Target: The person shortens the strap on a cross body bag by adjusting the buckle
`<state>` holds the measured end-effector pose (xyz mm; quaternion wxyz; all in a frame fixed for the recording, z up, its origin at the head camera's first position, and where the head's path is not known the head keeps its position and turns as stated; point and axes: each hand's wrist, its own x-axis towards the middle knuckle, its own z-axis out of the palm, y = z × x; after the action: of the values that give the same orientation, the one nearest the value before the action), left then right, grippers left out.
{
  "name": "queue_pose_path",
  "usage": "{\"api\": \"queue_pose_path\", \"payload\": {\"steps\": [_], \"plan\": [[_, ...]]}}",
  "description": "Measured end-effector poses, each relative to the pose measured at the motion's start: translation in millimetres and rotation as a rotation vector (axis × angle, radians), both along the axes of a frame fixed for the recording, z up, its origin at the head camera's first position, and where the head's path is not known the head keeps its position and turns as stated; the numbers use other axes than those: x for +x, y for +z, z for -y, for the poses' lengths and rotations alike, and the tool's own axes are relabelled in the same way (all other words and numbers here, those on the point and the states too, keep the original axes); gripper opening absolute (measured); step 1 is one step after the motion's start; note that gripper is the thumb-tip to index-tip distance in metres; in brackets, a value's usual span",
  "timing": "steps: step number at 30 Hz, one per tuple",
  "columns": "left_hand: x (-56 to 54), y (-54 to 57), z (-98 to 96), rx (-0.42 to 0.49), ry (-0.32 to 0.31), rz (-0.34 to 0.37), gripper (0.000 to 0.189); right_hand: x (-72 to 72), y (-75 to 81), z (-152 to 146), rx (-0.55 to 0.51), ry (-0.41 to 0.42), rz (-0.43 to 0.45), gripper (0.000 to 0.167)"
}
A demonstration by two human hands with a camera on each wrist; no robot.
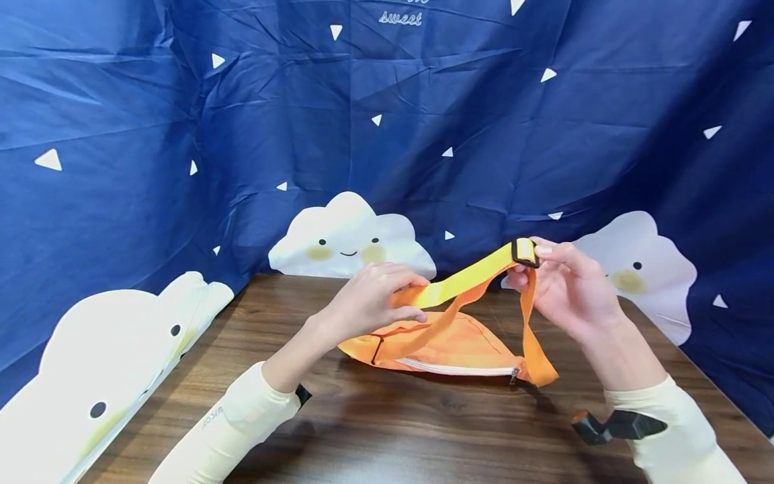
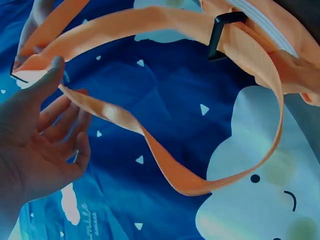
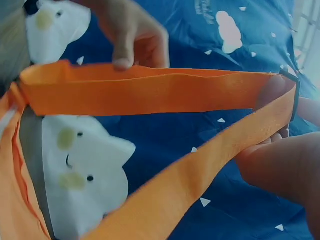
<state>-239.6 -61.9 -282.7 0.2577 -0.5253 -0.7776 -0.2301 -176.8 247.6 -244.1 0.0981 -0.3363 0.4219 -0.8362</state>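
An orange waist bag (image 1: 459,339) with a white zipper (image 1: 459,368) lies on the wooden table. Its strap (image 1: 465,282) is lifted off the table, stretched between both hands. My right hand (image 1: 574,289) pinches the strap at a black slide buckle (image 1: 525,253), thumb against the buckle's side. My left hand (image 1: 371,299) holds the strap further left, above the bag, between thumb and fingers. In the left wrist view, a loop of strap (image 2: 185,186) hangs away from the left hand (image 2: 45,130), and another black buckle (image 2: 216,37) sits near the bag.
The table (image 1: 423,430) is brown wood grain. A blue cloth (image 1: 423,87) with white triangles and cloud faces hangs behind and along the sides. A black wrist mount (image 1: 623,427) sits on the right sleeve.
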Motion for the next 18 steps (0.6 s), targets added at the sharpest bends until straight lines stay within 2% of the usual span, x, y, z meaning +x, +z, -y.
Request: {"api": "queue_pose_path", "payload": {"steps": [5,9,13,16,18], "plan": [[3.9,0.6,-1.4,0.039,-0.041,-0.024,0.060,0.2,-5.8,17.7,0.279,-0.241,-0.136,0.030],[13.9,1.3,-7.4,0.092,-0.093,-0.093,0.064,1.5,-14.1,33.4,0.447,-0.312,-0.156,0.016],[24.8,2.4,-12.3,0.111,-0.101,-0.170,0.068,4.6,-21.7,46.3,0.609,-0.407,-0.183,0.010],[26.2,4.2,-13.1,0.132,-0.122,-0.210,0.060,6.4,-23.8,51.5,0.659,-0.431,-0.193,0.013],[24.5,6.0,-12.6,0.156,-0.173,-0.196,0.055,6.6,-23.4,51.8,0.659,-0.406,-0.192,0.014]]}}
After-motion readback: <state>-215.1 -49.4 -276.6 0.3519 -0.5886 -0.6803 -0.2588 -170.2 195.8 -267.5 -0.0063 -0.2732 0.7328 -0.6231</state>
